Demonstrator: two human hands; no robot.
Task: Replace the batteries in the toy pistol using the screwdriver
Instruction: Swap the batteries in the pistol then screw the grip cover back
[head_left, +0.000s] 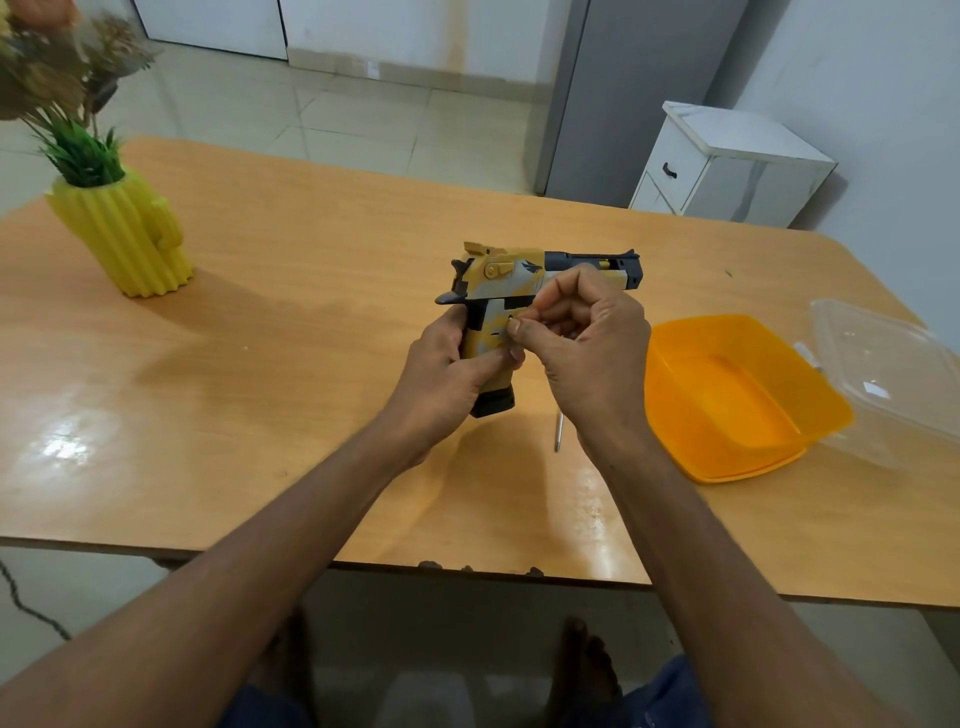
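Taking the toy pistol (511, 306) as our landmark, we see it held upright above the middle of a wooden table (311, 291), barrel pointing to our right and grip pointing down toward us. Its long axis runs left to right; the grip hangs at right angles to that.

Far to the left of the pistol stands a yellow cactus-shaped vase (124, 234) holding artificial plants.

Just left of and below the pistol, our left hand (447, 374) wraps around the grip, fingers curled over its front, holding the toy steady.

Immediately right of the grip, our right hand (587, 343) has its fingers bunched, thumb and forefinger pinching at a small dark screw hole on the grip's side. Whether a tiny screw sits between the fingertips is too small to tell.

Below and slightly right of the pistol, a thin metal screwdriver (558, 431) lies on the table, its shaft running toward us, partly hidden behind the right wrist. The right hand is the nearer one to it.

Further right of the pistol sits an orange plastic tub (737, 405), and beyond that a clear lid (883, 369).

We judge the coming move turns on that side screw, which faces the right hand.
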